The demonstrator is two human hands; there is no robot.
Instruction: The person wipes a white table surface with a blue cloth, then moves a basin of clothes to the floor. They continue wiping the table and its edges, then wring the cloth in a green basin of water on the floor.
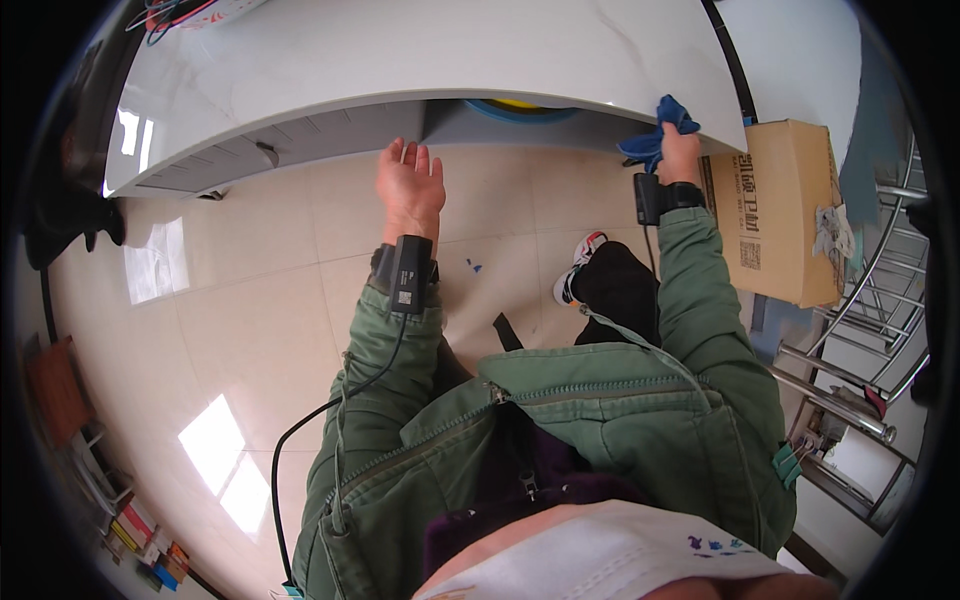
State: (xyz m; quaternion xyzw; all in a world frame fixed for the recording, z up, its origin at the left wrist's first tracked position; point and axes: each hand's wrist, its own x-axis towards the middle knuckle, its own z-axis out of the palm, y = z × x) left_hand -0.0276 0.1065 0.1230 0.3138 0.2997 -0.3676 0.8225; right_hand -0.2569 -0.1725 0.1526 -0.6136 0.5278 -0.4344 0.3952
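My right hand [679, 156] grips a crumpled dark blue cloth [673, 116] at the right front edge of a white marble-patterned tabletop [405, 49]. Part of the cloth hangs below that edge. My left hand [412, 186] is held palm up, just short of the table's front edge, with nothing in it and its fingers slightly apart. Each wrist bears a black strapped-on device, the left one [411, 275] with a cable running down along my sleeve. Under the tabletop, a blue basin [487, 112] with something yellow in it is partly hidden.
A cardboard box [780, 202] bearing writing stands right of the table, near a metal tube rack [874, 292]. Small blue scraps [473, 265] lie on the tiled floor. A patterned container [217, 13] with cords sits at the table's far left. Books and boxes [142, 536] line the lower left.
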